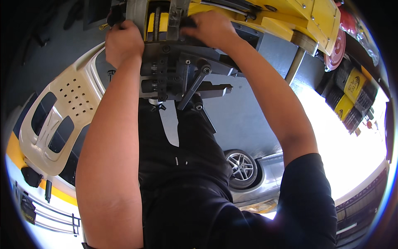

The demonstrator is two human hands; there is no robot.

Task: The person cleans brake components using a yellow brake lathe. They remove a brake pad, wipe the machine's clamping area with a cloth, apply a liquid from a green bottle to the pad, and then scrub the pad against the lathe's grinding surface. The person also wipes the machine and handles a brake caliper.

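At the top of the head view, both my hands are on a yellow machine (pixel 319 20) with a dark metal slide assembly. My left hand (pixel 124 43) is closed on a black knob (pixel 116 15) left of the slide. Fingers of my right hand (pixel 212 30) close around another black knob (pixel 188 23) on the right side, partly hidden by the hand. Between the hands runs a threaded screw (pixel 156 25). Below it sits a dark tool carriage (pixel 166 62), with a clamping lever (pixel 194 88) and a pointed tool bar (pixel 215 90) sticking out to the right.
A cream plastic chair (pixel 72 97) stands at the left. A silver car's wheel (pixel 241 169) is at lower right. A metal post (pixel 295 64) stands under the machine's right side. Stacked black and yellow boxes (pixel 352 89) and a red round object (pixel 335 50) are at far right.
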